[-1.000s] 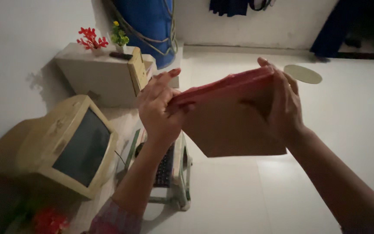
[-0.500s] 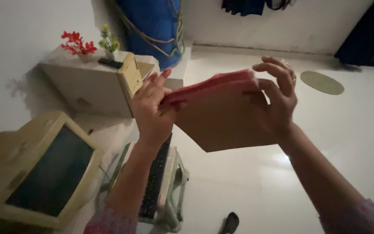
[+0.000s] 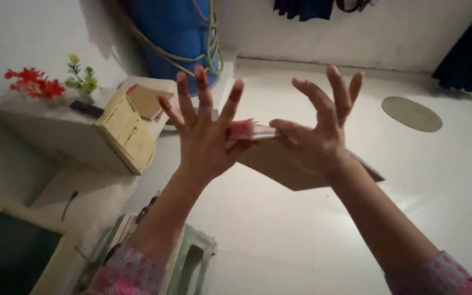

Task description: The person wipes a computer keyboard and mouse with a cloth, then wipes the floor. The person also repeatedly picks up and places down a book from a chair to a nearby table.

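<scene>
I hold a flat reddish-brown folded paper piece [image 3: 279,166] in front of me, above the floor. My left hand [image 3: 206,136] pinches its left edge between thumb and palm side, with the other fingers spread upward. My right hand [image 3: 318,139] pinches the top edge near the middle with its thumb, fingers fanned out. The pink upper edge [image 3: 245,130] shows between the two hands. Most of the sheet is hidden behind my right hand and wrist.
A low white shelf [image 3: 45,136] at left carries red flowers [image 3: 33,84], a small yellow-green plant [image 3: 80,76], a dark remote and a tilted wooden box [image 3: 124,131]. An old monitor [image 3: 12,257] and green stool [image 3: 189,257] sit below. A blue barrel [image 3: 178,33] and a round floor cover [image 3: 411,113] lie beyond.
The view has swung right and down, sliding the monitor to the lower left. Both hands have opened their fingers wide and drawn closer together, gripping the paper only at the thumbs.
</scene>
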